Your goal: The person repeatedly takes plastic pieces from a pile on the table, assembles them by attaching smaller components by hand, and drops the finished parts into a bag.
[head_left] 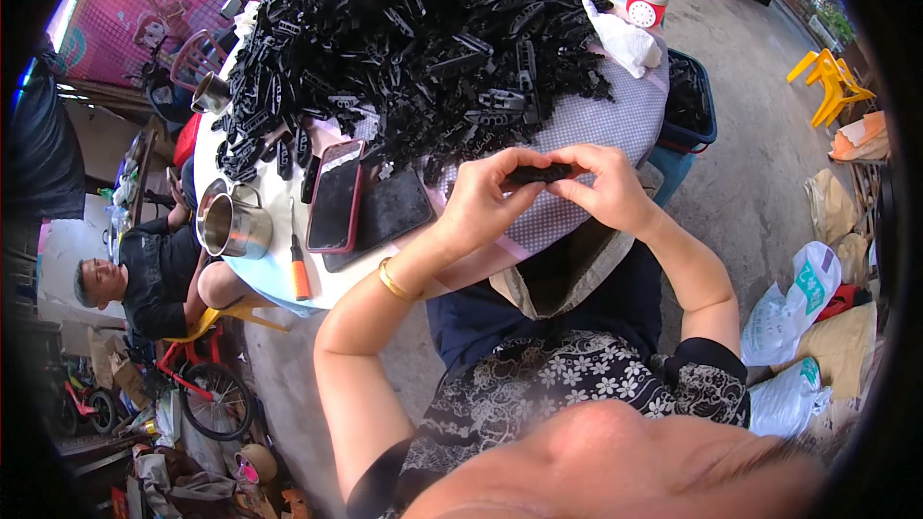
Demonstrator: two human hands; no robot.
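Between them, my left hand and my right hand hold a small black plastic part over the table's near edge. Fingers and thumbs of both hands pinch its two ends, and they cover much of it. Beyond my hands rises a large heap of similar black plastic parts. A phone in a red case lies left of my left hand, partly on a dark flat tablet-like thing. Below my hands, an open sack rests by my lap.
On the table's left stand a metal mug and a screwdriver with an orange handle. A red and white cup and a crumpled white cloth sit far right. A dark bin stands beside the table. Another person sits at left.
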